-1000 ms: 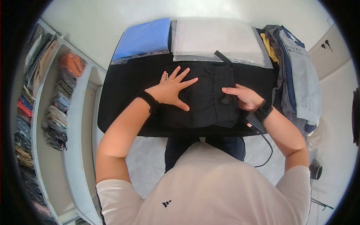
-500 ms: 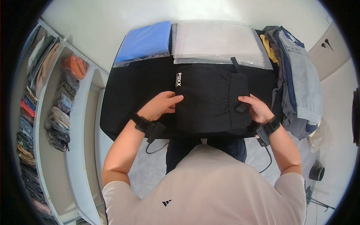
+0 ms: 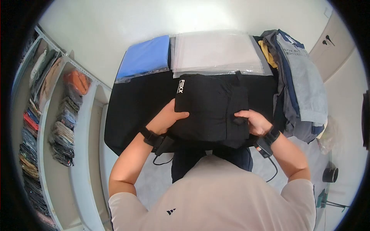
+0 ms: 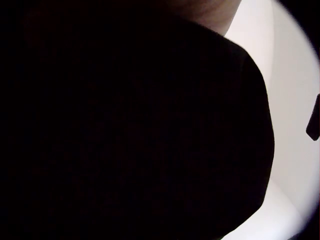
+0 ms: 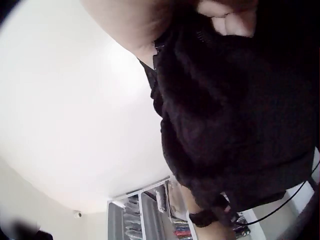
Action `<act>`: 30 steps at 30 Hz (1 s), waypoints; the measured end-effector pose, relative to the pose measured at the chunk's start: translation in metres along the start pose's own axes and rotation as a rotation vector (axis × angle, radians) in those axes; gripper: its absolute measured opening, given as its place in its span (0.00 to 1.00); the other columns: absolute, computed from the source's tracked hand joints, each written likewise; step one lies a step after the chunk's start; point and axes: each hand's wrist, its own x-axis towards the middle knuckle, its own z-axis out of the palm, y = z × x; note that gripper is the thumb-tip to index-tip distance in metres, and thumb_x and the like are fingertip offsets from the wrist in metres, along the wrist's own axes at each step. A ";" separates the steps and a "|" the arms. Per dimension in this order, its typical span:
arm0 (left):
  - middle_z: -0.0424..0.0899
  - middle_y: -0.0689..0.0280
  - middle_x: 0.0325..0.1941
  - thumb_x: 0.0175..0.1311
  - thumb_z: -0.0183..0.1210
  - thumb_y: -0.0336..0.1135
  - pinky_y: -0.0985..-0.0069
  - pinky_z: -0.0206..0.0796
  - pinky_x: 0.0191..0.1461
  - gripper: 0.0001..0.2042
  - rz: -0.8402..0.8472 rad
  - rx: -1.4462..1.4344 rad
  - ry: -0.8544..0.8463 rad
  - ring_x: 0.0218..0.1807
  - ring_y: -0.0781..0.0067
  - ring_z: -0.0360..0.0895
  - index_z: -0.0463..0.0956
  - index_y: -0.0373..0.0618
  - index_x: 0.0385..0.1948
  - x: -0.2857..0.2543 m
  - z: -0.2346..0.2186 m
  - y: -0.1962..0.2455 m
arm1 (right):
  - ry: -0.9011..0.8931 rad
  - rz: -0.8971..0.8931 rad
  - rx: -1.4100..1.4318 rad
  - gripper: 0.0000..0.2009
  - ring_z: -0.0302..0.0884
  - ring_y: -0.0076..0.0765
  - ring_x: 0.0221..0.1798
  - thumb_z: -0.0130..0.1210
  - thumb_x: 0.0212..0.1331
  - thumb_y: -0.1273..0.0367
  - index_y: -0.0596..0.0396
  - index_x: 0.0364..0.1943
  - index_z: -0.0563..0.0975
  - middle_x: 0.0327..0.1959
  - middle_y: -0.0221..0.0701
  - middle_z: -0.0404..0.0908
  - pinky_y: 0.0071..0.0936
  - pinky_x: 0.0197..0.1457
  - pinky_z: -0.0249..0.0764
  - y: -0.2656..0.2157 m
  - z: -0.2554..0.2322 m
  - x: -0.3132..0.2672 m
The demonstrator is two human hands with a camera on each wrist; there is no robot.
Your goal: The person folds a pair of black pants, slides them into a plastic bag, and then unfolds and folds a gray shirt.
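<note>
With elbows bent, the left hand and right hand pinch opposite sides of the folded black garment, thumbs lying on top.

Garment packing room or small clothing stockroom, by my remote view. I list: open shelving, stacked with bagged clothes; table, black-covered; pile of clear plastic sleeves; blue packet, plastic-wrapped; folded black garment; heap of loose clothes, table's right end; white wall behind.
</note>
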 end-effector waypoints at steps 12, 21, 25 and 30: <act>0.75 0.59 0.51 0.54 0.60 0.24 0.74 0.64 0.57 0.24 -0.012 0.051 0.011 0.51 0.69 0.73 0.64 0.34 0.54 0.007 0.012 -0.020 | 0.290 -0.294 -0.266 0.09 0.76 0.20 0.28 0.52 0.62 0.67 0.58 0.41 0.73 0.34 0.28 0.76 0.13 0.29 0.77 0.025 -0.027 -0.049; 0.76 0.59 0.49 0.54 0.60 0.26 0.74 0.65 0.55 0.22 -0.015 0.044 0.034 0.49 0.69 0.74 0.66 0.34 0.52 0.006 0.015 -0.020 | 0.227 -0.641 -0.084 0.14 0.73 0.22 0.45 0.54 0.58 0.74 0.60 0.49 0.74 0.45 0.29 0.78 0.20 0.53 0.66 0.021 -0.016 -0.073; 0.76 0.60 0.49 0.54 0.60 0.25 0.73 0.65 0.56 0.22 0.006 0.037 0.030 0.49 0.69 0.74 0.67 0.34 0.52 0.006 0.016 -0.019 | 0.325 -0.449 -0.358 0.13 0.72 0.20 0.44 0.56 0.58 0.72 0.58 0.47 0.75 0.39 0.25 0.78 0.18 0.51 0.66 0.019 -0.017 -0.052; 0.77 0.60 0.48 0.54 0.60 0.26 0.74 0.65 0.55 0.22 -0.002 0.036 0.049 0.48 0.70 0.74 0.67 0.34 0.52 0.004 0.018 -0.019 | 0.358 -0.603 -0.134 0.10 0.72 0.20 0.46 0.54 0.61 0.71 0.57 0.44 0.78 0.41 0.26 0.80 0.18 0.52 0.64 0.010 -0.015 -0.043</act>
